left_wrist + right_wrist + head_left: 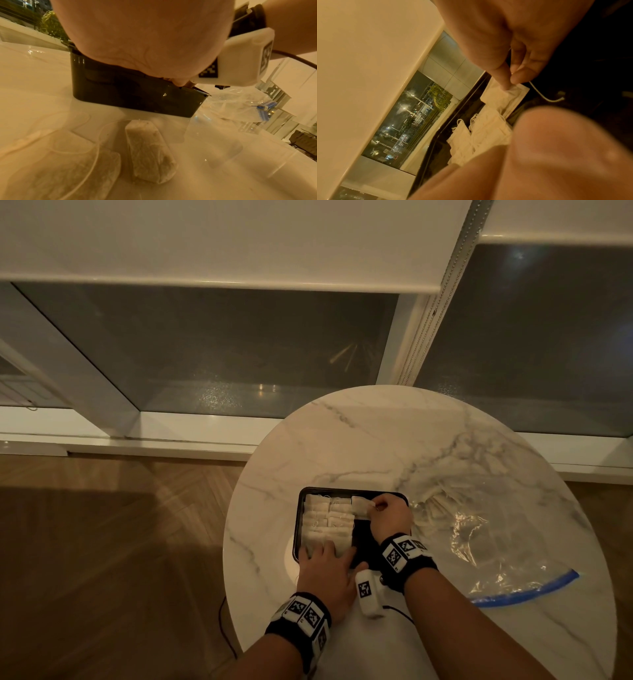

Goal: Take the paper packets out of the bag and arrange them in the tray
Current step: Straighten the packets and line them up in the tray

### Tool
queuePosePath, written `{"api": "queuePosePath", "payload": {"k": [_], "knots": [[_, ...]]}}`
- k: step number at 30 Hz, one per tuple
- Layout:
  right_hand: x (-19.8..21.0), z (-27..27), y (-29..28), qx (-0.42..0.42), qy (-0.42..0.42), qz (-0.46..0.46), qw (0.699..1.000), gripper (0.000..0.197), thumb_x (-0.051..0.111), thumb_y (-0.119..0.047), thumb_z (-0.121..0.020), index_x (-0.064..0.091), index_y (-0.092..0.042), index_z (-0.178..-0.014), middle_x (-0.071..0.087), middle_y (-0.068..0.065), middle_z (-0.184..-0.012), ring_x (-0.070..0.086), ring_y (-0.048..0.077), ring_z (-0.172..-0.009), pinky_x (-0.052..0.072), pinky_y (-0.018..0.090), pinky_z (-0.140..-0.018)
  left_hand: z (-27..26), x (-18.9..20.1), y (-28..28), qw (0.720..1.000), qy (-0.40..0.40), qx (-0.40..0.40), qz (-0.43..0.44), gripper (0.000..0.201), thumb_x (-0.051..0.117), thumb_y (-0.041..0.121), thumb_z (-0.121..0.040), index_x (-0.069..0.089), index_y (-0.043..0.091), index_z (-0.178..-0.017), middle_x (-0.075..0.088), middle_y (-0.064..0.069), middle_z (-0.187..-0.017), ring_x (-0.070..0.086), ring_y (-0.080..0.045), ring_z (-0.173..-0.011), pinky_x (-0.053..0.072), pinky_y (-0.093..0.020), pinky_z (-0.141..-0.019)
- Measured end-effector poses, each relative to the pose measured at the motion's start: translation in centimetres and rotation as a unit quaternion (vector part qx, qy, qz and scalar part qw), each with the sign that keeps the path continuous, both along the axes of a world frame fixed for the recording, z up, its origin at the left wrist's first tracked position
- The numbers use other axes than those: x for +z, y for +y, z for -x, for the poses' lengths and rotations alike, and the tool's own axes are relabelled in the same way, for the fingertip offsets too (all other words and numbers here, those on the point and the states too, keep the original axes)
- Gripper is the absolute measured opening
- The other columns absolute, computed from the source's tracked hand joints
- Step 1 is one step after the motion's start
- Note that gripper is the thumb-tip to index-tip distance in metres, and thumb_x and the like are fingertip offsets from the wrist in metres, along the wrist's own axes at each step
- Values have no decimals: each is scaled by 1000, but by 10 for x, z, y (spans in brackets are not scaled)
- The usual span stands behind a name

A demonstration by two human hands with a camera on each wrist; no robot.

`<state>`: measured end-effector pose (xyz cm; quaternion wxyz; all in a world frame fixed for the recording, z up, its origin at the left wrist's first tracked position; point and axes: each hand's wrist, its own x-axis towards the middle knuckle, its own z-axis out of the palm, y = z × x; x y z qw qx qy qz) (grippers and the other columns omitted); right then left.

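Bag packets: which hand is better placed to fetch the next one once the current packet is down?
Right, probably. The right hand pinches a packet over the tray beside the bag. The left hand lies on the packet rows at the tray's far side from the bag.

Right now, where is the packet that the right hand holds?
In the head view, the packet is pinched by the right hand at the far right of the black tray, beside the rows of packets.
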<state>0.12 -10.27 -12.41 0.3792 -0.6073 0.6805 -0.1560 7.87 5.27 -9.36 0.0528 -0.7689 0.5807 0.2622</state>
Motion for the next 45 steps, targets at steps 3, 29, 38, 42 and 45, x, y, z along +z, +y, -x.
{"api": "queuePosePath", "payload": {"k": [3, 29, 38, 42, 45], "knots": [[-2, 0, -3, 1, 0, -10, 1000, 11, 70, -7, -85, 72, -15, -79, 72, 6, -81, 63, 19, -72, 46, 25, -65, 0, -2, 0, 1000, 3, 5, 4, 54, 15, 60, -100, 38, 39, -144, 52, -7, -127, 47, -32, -121, 19, -58, -115], [-15, -1, -6, -34, -8, -69, 997, 15, 69, -6, -85, 75, -5, -98, 74, 14, -98, 70, 31, -93, 58, 39, -84, -1, -10, 1, 1000, -4, -5, 15, 51, 32, 59, -95, 42, 37, -140, 52, -6, -122, 46, -31, -117, 24, -55, -107], [-18, 1, -4, -25, -2, -84, 996, 18, 65, -10, -88, 65, -16, -71, 74, 17, -83, 71, 32, -82, 59, 41, -80, -2, -12, 2, 1000, -3, -4, 15, 51, 31, 56, -96, 40, 37, -142, 52, -5, -122, 46, -30, -117, 24, -55, -108], [-16, 1, -5, -18, -2, -98, 995, 25, 66, -12, -88, 60, -19, -66, 74, 16, -82, 72, 31, -81, 60, 39, -79, -2, -10, 1, 1000, -1, -3, 12, 51, 29, 54, -96, 39, 36, -143, 51, -5, -123, 45, -30, -118, 22, -55, -108], [-13, 1, -6, -14, 4, -103, 995, 27, 66, -14, -89, 59, -20, -63, 74, 14, -80, 72, 29, -79, 60, 35, -74, -2, -9, 1, 1000, -3, -6, 6, 51, 31, 52, -97, 38, 35, -145, 51, -6, -125, 44, -31, -120, 22, -56, -109]]}}
